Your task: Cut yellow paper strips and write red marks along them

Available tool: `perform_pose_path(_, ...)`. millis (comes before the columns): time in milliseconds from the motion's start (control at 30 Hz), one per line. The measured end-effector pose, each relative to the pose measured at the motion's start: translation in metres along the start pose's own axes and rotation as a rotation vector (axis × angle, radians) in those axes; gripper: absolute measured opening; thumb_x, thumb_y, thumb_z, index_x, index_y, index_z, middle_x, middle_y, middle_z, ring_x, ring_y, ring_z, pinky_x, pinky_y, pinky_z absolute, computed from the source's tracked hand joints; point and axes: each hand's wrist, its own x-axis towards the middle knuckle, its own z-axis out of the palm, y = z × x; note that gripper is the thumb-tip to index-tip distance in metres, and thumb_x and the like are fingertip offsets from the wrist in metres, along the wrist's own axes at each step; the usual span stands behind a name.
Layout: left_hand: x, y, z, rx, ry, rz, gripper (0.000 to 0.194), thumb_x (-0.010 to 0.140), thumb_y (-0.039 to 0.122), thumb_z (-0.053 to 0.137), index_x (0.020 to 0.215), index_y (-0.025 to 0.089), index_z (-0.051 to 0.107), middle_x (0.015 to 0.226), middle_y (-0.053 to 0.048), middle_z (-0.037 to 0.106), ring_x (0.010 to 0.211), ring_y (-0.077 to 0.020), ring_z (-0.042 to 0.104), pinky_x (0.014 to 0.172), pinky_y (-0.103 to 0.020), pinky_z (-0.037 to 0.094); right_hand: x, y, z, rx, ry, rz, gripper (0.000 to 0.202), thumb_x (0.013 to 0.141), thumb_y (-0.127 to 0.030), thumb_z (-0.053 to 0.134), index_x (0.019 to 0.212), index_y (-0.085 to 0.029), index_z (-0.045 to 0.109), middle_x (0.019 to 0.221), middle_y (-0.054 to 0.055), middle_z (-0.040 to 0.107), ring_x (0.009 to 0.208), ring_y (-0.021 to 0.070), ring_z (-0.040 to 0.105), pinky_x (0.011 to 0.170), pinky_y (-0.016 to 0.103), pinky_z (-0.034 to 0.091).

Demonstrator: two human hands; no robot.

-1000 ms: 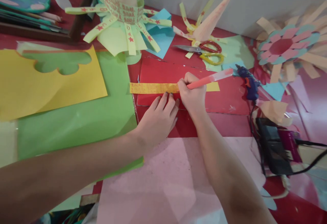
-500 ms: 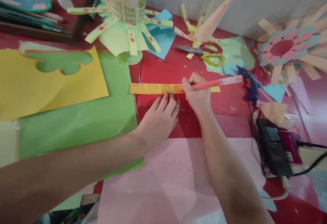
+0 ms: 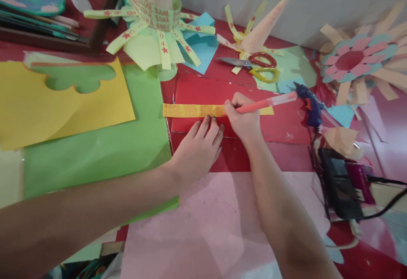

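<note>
A narrow yellow paper strip (image 3: 184, 110) lies across a red board (image 3: 210, 90), its left part covered in rows of small red marks. My right hand (image 3: 243, 115) is closed around a red pen (image 3: 262, 104), which slants up to the right; the tip sits at the strip, mostly hidden by my fingers. My left hand (image 3: 200, 147) lies flat with fingers stretched out, the fingertips on the strip's lower edge just left of the pen.
Scissors (image 3: 254, 63), a glue gun (image 3: 310, 104) and a paper cone (image 3: 267, 24) lie beyond the board. Left are yellow paper (image 3: 79, 113) and green paper (image 3: 95, 156). Pink paper (image 3: 190, 228) spreads in front. A black device with cables (image 3: 340, 183) stands at right.
My right hand and the pen have shifted slightly left along the strip. My left hand and the strip stay where they were.
</note>
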Motion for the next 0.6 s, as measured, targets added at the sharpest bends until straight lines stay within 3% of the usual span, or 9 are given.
perform_pose_path(400,-0.0004,0.0004,0.0005,0.017,0.007,-0.001,0.042,0.092,0.023,0.033,0.124,0.002,0.05,0.124,-0.02,0.054,0.117,-0.0319,0.05,0.095,-0.04,0.042,0.0003,0.0011,-0.0002,0.038,0.057,0.048,0.037,0.074,-0.014,0.047,0.052,-0.021,0.019,0.049,-0.008,0.019,0.047,0.0051,0.021,0.046,0.023,0.024)
perform_pose_path(600,0.0007,0.0004,0.0002,0.012,-0.004,0.003,0.043,0.092,0.023,0.033,0.125,0.001,0.049,0.125,-0.021,0.053,0.118,-0.0319,0.049,0.096,-0.041,0.041,0.0002,0.0019,0.0009,-0.016,0.057,-0.019,0.035,0.07,-0.009,0.046,0.051,-0.02,0.02,0.049,-0.008,0.021,0.047,0.0052,0.021,0.047,0.024,0.024)
